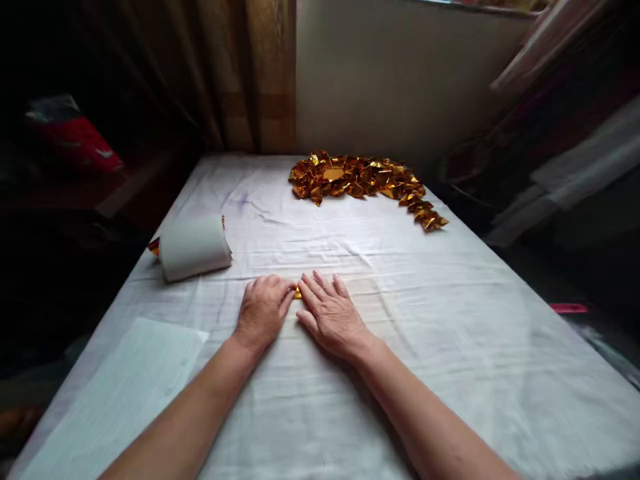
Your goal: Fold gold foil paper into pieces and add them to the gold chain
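On the white-clothed table [450, 320] by curtains [240, 73], both flat hands, left hand [263, 309] and right hand [333, 315], press gold foil [298, 293], grasping nothing.

— Where's your view from?
— One camera, on your head, tilted forward and down over the table [450, 347], near enough that both forearms enter at the bottom edge.
— Facing?
— Toward the far wall [400, 73] and curtain [240, 73].

Both bare forearms reach forward and come close together. The left hand [263, 308] lies palm down with its fingers curled under a little. The right hand [331, 315] lies flat, its fingers [320, 285] stretched and slightly spread, just beside the left.
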Action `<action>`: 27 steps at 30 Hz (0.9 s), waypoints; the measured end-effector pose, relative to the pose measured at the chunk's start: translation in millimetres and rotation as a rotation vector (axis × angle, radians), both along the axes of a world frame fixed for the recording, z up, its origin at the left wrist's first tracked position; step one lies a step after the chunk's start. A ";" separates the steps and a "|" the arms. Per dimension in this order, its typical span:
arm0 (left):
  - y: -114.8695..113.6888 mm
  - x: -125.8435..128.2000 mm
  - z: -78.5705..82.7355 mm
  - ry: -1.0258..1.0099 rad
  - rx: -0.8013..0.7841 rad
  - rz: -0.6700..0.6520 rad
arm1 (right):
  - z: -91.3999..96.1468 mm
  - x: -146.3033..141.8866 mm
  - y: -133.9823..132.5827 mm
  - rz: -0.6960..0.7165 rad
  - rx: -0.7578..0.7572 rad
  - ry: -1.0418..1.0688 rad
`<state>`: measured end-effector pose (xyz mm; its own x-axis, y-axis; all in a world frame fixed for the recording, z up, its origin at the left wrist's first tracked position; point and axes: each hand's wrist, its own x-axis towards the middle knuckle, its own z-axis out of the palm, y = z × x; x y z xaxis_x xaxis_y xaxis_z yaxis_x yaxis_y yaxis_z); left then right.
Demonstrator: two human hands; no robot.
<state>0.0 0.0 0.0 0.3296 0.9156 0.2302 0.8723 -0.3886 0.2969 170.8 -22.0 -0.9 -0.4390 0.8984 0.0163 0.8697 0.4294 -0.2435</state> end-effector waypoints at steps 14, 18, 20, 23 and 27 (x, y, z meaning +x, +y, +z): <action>-3.9 -2.4 -0.2 0.065 0.104 -0.066 | 0.9 23.2 -9.8 -0.149 -0.029 -0.061; -6.8 -1.0 -3.9 0.170 0.087 -0.278 | 0.3 22.2 -9.3 -0.144 -0.009 -0.038; -8.6 -2.3 -5.6 0.217 0.035 -0.297 | -0.4 22.5 -9.2 -0.142 -0.002 -0.027; -11.9 -10.7 -6.1 0.263 -0.024 -0.282 | -0.7 22.9 -9.2 -0.146 -0.009 -0.025; -17.6 -29.6 -2.6 0.323 -0.047 -0.261 | -0.1 22.6 -9.1 -0.151 -0.019 -0.029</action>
